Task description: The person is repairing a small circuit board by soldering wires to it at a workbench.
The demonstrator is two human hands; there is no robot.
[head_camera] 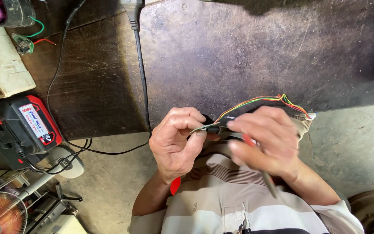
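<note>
- While I look down over my striped shirt (239,203), both my hands meet just above it, at the near edge of the dark bench (247,56).
- My left hand (176,141) has thumb and fingers curled together, pinched on a small black part (213,128) with a thin metal strip sticking out toward my thumb.
- My right hand (267,138) touches the same part from the other side; its fingers are closed around a thin tool (268,182) with a red band near the fingertips, and its dark shaft runs back past my wrist. The hand is blurred, so I cannot tell how the tip meets the part.
- A bundle of thin wires (260,100), red, yellow and green, rises from the part, arches over my right hand and ends at a small white plug just beyond my knuckles, above the bench edge.
- A black cord (140,73) runs from the far edge of the bench straight down to my left hand and then loops off to the left over the concrete floor.
- Well left of the bench edge sits a red and black battery pack (22,128) with a white label.
- At the far left corner of the bench lies a cream box (1,65), with a tiny circuit board (22,44) trailing 1 green and 1 red wire beside it.
- Below the battery, far left of my shirt, part of a fan grille (1,214) shows.
</note>
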